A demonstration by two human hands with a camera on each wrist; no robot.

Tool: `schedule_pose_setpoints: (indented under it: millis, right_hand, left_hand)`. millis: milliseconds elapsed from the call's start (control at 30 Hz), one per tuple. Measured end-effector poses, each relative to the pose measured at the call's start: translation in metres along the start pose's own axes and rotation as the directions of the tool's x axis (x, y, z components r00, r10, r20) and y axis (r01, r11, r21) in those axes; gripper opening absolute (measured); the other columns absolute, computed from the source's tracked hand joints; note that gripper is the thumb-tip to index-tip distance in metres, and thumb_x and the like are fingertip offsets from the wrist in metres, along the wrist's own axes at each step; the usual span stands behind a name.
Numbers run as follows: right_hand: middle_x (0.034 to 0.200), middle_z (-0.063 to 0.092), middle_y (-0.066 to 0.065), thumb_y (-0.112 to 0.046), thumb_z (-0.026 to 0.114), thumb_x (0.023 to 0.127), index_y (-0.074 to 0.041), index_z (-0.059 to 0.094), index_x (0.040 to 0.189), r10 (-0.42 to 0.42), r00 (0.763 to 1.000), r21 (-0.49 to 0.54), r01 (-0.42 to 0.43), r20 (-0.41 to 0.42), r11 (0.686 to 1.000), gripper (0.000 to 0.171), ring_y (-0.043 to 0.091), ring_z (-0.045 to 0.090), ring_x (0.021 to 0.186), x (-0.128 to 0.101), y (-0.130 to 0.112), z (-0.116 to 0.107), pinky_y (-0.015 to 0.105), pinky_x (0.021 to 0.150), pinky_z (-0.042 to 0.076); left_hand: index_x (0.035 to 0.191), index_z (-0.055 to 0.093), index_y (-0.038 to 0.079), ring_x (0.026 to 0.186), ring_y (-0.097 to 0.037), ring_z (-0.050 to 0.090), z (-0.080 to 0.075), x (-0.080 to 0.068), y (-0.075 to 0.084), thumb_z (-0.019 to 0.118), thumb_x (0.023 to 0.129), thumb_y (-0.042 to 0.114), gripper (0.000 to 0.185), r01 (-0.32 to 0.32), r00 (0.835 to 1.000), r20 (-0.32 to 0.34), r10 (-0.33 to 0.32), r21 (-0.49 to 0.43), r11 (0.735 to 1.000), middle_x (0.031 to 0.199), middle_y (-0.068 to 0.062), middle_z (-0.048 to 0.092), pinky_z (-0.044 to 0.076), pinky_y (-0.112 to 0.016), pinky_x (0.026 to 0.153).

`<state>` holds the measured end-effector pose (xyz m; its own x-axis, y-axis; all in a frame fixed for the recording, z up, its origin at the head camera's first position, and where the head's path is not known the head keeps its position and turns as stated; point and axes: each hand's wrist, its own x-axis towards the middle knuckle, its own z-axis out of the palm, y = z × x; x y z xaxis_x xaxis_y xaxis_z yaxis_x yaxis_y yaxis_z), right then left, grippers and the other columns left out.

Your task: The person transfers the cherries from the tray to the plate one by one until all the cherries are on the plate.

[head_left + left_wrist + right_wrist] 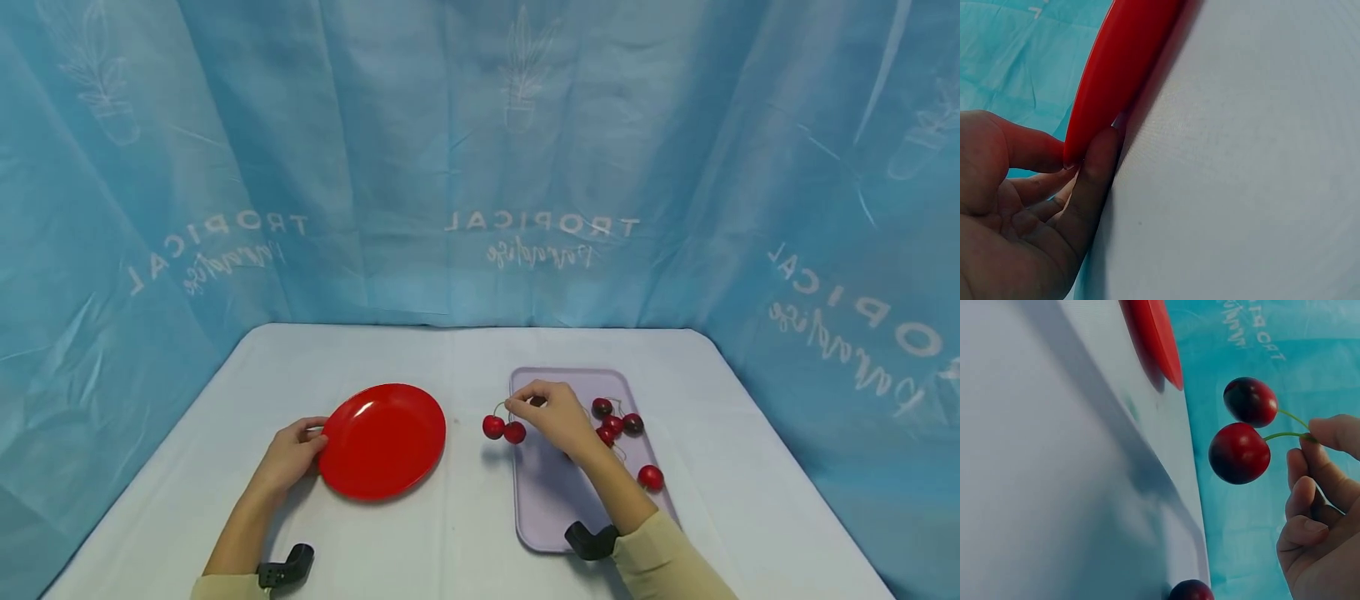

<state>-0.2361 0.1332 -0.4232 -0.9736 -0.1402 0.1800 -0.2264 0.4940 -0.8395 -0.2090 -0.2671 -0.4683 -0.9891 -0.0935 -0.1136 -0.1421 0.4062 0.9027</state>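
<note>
A pair of red cherries (493, 427) joined at the stems hangs from my right hand (558, 415), which pinches the green stems between thumb and fingertips. They are in the air by the left edge of a pale purple tray (547, 508). In the right wrist view both cherries (1240, 454) show whole, dark red with a shine. My left hand (288, 458) holds the left rim of a round red plate (386, 442). In the left wrist view the thumb is on one side of the plate (1107, 81) and fingers are on the other.
Several more cherries (612, 426) lie clustered in the tray's upper right part, partly behind my right hand. A single cherry (651, 477) sits near the tray's right edge. The white table (465, 542) is backed by a blue curtain (390, 167).
</note>
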Motion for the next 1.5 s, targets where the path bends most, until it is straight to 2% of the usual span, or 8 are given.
schedule_pose_setpoints:
  millis: [367,700,1233,1500]
  right_hand:
    - [0.085,0.067,-0.006,-0.031,0.073,0.084,-0.023,0.075,0.088,-0.035,0.999,0.059,0.033,0.025,0.998,0.009,0.019,0.057,0.084,0.006,-0.007,0.009,0.036,0.069,0.048]
    - [0.083,0.066,-0.005,-0.032,0.072,0.084,-0.022,0.076,0.086,-0.05,0.997,0.048,0.047,0.055,0.998,0.011,0.02,0.058,0.079,0.013,-0.016,0.018,0.036,0.065,0.049]
    - [0.083,0.064,-0.006,-0.034,0.071,0.085,-0.019,0.075,0.087,-0.075,0.994,0.003,0.075,0.082,0.997,0.016,0.018,0.057,0.078,0.021,-0.024,0.033,0.034,0.061,0.05]
    - [0.082,0.064,-0.007,-0.035,0.071,0.085,-0.019,0.074,0.089,-0.068,0.993,0.014,0.067,0.092,0.998,0.017,0.019,0.057,0.078,0.023,-0.031,0.04,0.033,0.061,0.05]
  left_hand:
    - [0.135,0.041,-0.006,0.083,-0.023,0.065,0.002,0.0,0.003,0.054,0.096,0.012,0.045,0.022,1.0,-0.011,-0.022,0.013,1.0,0.12,-0.028,0.055,0.057,-0.035,0.071]
    - [0.135,0.042,-0.006,0.081,-0.022,0.065,0.002,0.002,0.002,0.052,0.096,0.01,0.044,0.026,1.0,-0.005,-0.026,-0.004,1.0,0.119,-0.027,0.055,0.057,-0.034,0.069]
    - [0.135,0.041,-0.008,0.084,-0.023,0.064,0.0,0.001,0.004,0.052,0.096,0.01,0.044,0.031,1.0,0.001,-0.031,0.017,0.999,0.121,-0.03,0.053,0.057,-0.035,0.07]
    - [0.134,0.041,-0.009,0.084,-0.023,0.064,0.0,0.0,0.005,0.05,0.096,0.008,0.043,0.031,0.999,0.007,-0.031,0.02,0.999,0.12,-0.029,0.054,0.057,-0.034,0.07]
